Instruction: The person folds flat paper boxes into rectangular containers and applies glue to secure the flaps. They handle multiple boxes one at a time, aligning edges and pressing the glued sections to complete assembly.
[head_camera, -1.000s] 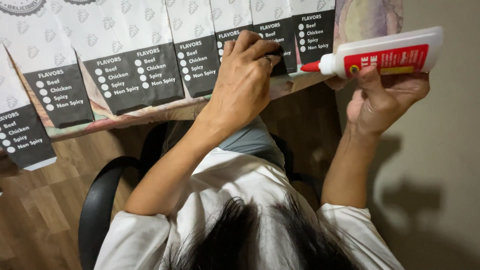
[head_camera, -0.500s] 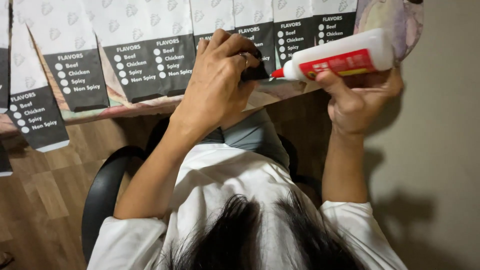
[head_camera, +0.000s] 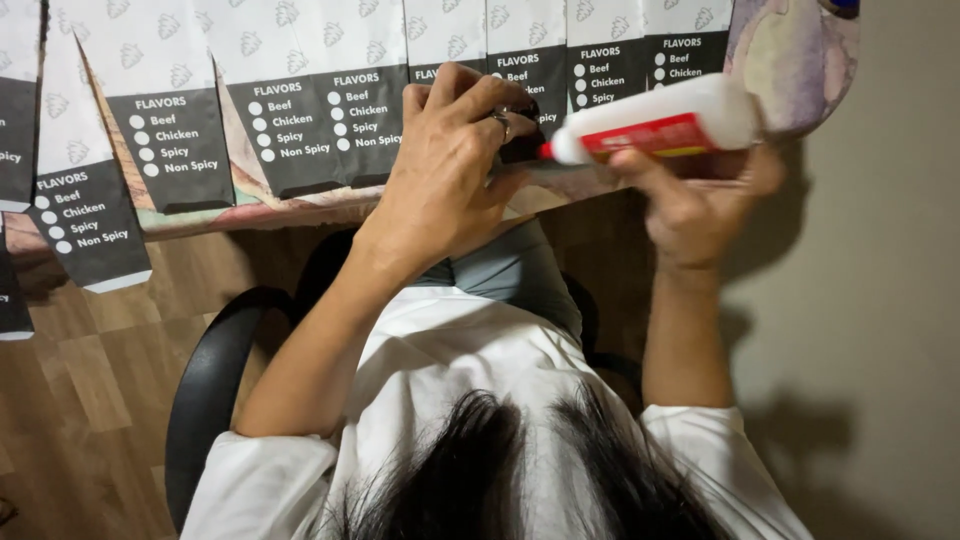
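The person sits on a black chair, bent over the edge of the bench, with a row of paper bags laid side by side along it, each white at the top with a dark panel at the lower end. The left hand rests on the bags near the middle of the row, fingers curled down and pressing on the dark end of one bag; a ring shows on one finger. Whether it pinches the paper or only holds it flat, I cannot tell. The right hand grips a white glue bottle with a red label, fingers wrapped round its body from below. The bottle lies nearly level above the bench edge, its red tip pointing left and sitting just beside the left hand's fingers, at the bag they press. More bags overlap toward the left, a few hanging over the edge of the bench above the wooden floor. At the right end of the bench a patterned cloth shows beyond the last bag
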